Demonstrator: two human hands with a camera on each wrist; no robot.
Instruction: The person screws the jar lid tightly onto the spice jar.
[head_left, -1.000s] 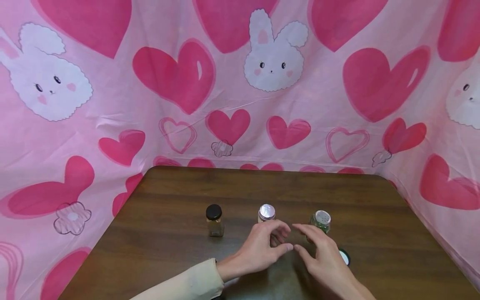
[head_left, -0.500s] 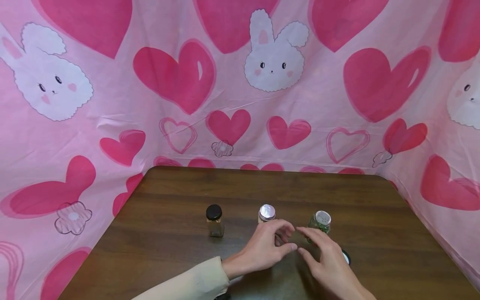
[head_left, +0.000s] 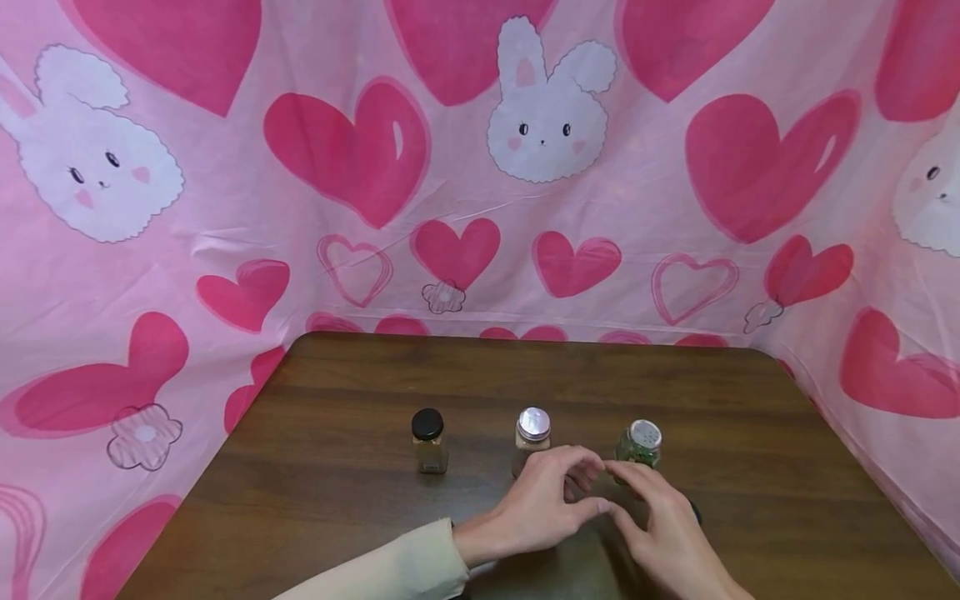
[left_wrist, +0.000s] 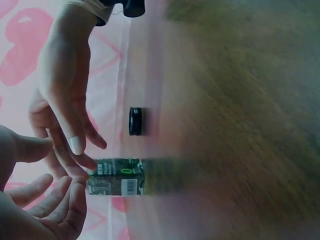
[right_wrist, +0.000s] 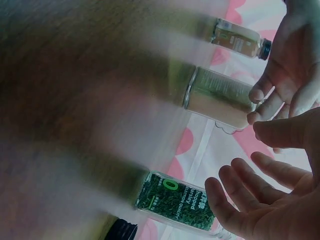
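Note:
My left hand (head_left: 543,504) hovers over the table in front of the middle jar, fingers loosely bent and holding nothing. Facing it, my right hand (head_left: 663,521) is likewise bare, its fingers bowed; whether the fingertips touch, I cannot tell. A glass jar of chopped parsley (right_wrist: 175,202), its perforated shaker top (head_left: 646,433) uncovered, stands just beyond my right hand. A pale-powder jar (right_wrist: 220,97) with a silvery seal (head_left: 534,423) stands behind my left hand, partly hidden. My right hand covers most of a black lid (left_wrist: 135,121) lying on the table.
Farther left stands a black-capped jar (head_left: 430,442) with brownish contents. The three jars form a loose row across the brown wooden table (head_left: 360,375). Pink cloth (head_left: 465,192) with hearts and rabbits hangs around the back and sides.
Both hands have drifted to the right, the left one farther, bringing their fingertips closer together. More of the middle jar shows now, and less of the black lid. The jars have stayed put.

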